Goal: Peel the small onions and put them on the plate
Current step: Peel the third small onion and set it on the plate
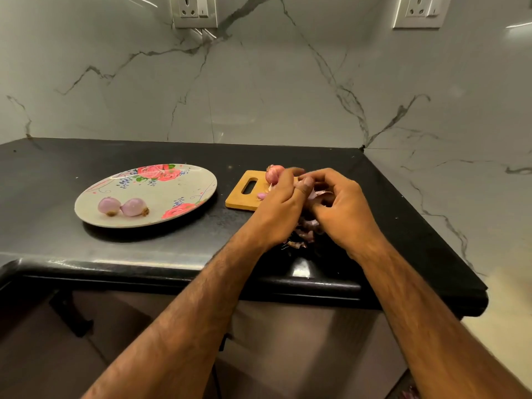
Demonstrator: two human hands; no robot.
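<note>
Both hands meet over the right end of a black counter (51, 171). The left hand (283, 203) and the right hand (342, 208) have their fingers curled tightly against each other around the held onion (314, 194). Only a strip of its pale pink skin shows between the fingers, so its long axis cannot be told.

One unpeeled onion (275, 172) sits on the wooden cutting board (239, 201), just behind the left fingers, with its long axis running away from the viewer and its tip toward the wall. One small pink scrap (261, 196) lies on the board beside the handle slot.

Well to the left, a flowered plate (172, 188) carries two peeled onions side by side, touching. The left peeled onion (108, 205) has its root end toward the viewer. The right peeled onion (134, 207) lies crosswise, with its root end pointing right.

A heap of purple peelings (306, 228) lies on the counter below and between the hands, partly covered by them. Two wall sockets (193, 10) are mounted on the marbled wall behind.
</note>
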